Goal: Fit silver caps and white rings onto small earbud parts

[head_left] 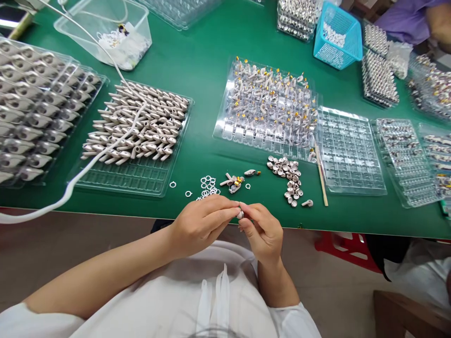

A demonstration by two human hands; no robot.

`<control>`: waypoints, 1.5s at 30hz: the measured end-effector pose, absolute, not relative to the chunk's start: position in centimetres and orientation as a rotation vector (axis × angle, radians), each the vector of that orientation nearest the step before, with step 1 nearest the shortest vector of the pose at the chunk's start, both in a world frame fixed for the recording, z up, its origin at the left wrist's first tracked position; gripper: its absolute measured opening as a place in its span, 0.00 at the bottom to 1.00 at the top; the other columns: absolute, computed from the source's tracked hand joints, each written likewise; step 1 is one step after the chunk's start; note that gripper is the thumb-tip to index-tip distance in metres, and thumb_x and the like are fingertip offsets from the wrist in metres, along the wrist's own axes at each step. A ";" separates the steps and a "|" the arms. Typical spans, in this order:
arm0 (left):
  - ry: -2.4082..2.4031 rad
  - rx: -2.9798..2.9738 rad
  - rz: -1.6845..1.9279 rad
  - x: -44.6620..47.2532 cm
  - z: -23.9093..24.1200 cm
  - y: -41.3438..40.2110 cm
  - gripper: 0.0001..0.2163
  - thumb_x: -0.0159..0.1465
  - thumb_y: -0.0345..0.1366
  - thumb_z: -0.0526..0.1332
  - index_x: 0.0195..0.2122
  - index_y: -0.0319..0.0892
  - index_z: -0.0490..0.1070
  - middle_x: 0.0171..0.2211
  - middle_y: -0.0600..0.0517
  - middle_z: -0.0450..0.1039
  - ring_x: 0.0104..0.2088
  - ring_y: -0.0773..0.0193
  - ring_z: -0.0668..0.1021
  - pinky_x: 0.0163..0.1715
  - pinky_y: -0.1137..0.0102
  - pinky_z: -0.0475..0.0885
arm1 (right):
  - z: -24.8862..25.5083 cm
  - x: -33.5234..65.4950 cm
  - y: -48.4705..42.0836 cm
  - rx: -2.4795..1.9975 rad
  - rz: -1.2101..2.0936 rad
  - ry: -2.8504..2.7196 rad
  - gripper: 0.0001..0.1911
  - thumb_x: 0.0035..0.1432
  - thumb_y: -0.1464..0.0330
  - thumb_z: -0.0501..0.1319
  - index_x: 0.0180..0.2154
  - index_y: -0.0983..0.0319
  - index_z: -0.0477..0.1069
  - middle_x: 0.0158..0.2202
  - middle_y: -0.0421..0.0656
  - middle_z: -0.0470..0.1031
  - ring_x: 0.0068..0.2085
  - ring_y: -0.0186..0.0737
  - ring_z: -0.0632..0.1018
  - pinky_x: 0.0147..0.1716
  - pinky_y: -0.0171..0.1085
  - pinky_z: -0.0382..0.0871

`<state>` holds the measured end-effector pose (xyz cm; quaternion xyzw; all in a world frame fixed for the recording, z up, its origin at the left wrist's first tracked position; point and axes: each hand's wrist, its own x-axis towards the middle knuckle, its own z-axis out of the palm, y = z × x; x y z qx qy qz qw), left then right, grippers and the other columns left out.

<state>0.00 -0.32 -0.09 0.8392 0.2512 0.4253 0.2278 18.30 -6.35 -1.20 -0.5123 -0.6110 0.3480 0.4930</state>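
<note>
Steadiness probably matters most: we would do well to keep the small white part (pixel 240 214) lightly pinched and level, close to the surface (pixel 204 94) edge. Our right hand (pixel 262 230) has a narrow grip, thumb and fingers around the part; the left hand's (pixel 207 218) fingertips meet it, though we cannot tell whether they pinch. It sits at three o'clock from the left hand, ten o'clock from the right.
</note>
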 end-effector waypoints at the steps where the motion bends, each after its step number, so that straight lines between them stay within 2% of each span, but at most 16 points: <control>1: 0.684 2.308 1.171 0.0 -0.1 -0.3 0.10 0.65 0.24 0.58 0.46 0.37 0.73 0.40 0.42 0.80 0.40 0.61 0.81 0.39 0.67 0.80 | -1.2 18.3 -6.4 -1.244 0.874 -1.454 0.15 0.63 0.70 0.61 0.52 0.57 0.74 0.38 0.46 0.78 0.33 0.37 0.79 0.29 0.36 0.76; 5: 0.682 2.324 1.144 -0.1 0.0 -0.4 0.10 0.65 0.24 0.58 0.47 0.37 0.73 0.40 0.41 0.79 0.39 0.61 0.81 0.38 0.67 0.79 | -1.4 18.2 -6.3 -1.181 0.979 -1.347 0.16 0.62 0.72 0.61 0.51 0.54 0.75 0.37 0.43 0.76 0.30 0.33 0.77 0.27 0.33 0.74; 9: 0.723 2.355 1.114 -0.1 0.1 -0.4 0.10 0.66 0.24 0.57 0.47 0.38 0.72 0.39 0.42 0.78 0.39 0.62 0.80 0.37 0.69 0.79 | -2.0 18.1 -6.4 -1.199 1.083 -1.218 0.13 0.62 0.68 0.62 0.48 0.55 0.77 0.36 0.42 0.74 0.27 0.31 0.75 0.23 0.33 0.73; 12: 0.739 2.368 1.107 -0.1 0.2 -0.5 0.10 0.66 0.24 0.56 0.46 0.38 0.72 0.39 0.44 0.77 0.38 0.63 0.79 0.36 0.71 0.78 | -2.5 18.0 -6.5 -1.206 1.176 -1.149 0.12 0.63 0.66 0.61 0.47 0.57 0.77 0.36 0.43 0.73 0.26 0.31 0.74 0.22 0.33 0.74; 21: 0.745 2.377 1.101 0.0 0.0 -0.7 0.11 0.66 0.24 0.56 0.47 0.37 0.71 0.40 0.43 0.76 0.39 0.62 0.79 0.35 0.70 0.78 | -2.4 17.9 -6.2 -1.076 1.305 -1.003 0.12 0.62 0.68 0.62 0.47 0.53 0.78 0.36 0.42 0.73 0.26 0.30 0.75 0.21 0.32 0.74; 30: 0.749 2.428 1.101 -0.4 -0.2 -0.5 0.11 0.66 0.23 0.54 0.47 0.37 0.72 0.40 0.43 0.76 0.40 0.62 0.79 0.36 0.71 0.78 | -2.4 17.8 -6.2 -1.065 1.279 -0.998 0.13 0.62 0.72 0.62 0.47 0.54 0.79 0.35 0.42 0.74 0.26 0.30 0.75 0.21 0.32 0.73; 38: 0.719 2.533 1.114 -0.7 -0.7 -0.7 0.13 0.64 0.20 0.54 0.47 0.32 0.71 0.42 0.37 0.78 0.43 0.56 0.80 0.40 0.63 0.80 | -2.0 17.8 -6.3 -1.141 1.175 -1.080 0.14 0.61 0.73 0.63 0.47 0.53 0.79 0.35 0.41 0.74 0.27 0.30 0.75 0.22 0.32 0.73; 45: 0.712 2.542 1.114 -0.7 -0.4 -0.6 0.13 0.65 0.21 0.53 0.47 0.35 0.71 0.41 0.39 0.78 0.41 0.60 0.80 0.39 0.66 0.80 | -1.9 17.9 -6.3 -1.159 1.155 -1.126 0.14 0.61 0.72 0.63 0.47 0.52 0.79 0.35 0.41 0.75 0.26 0.30 0.75 0.22 0.32 0.74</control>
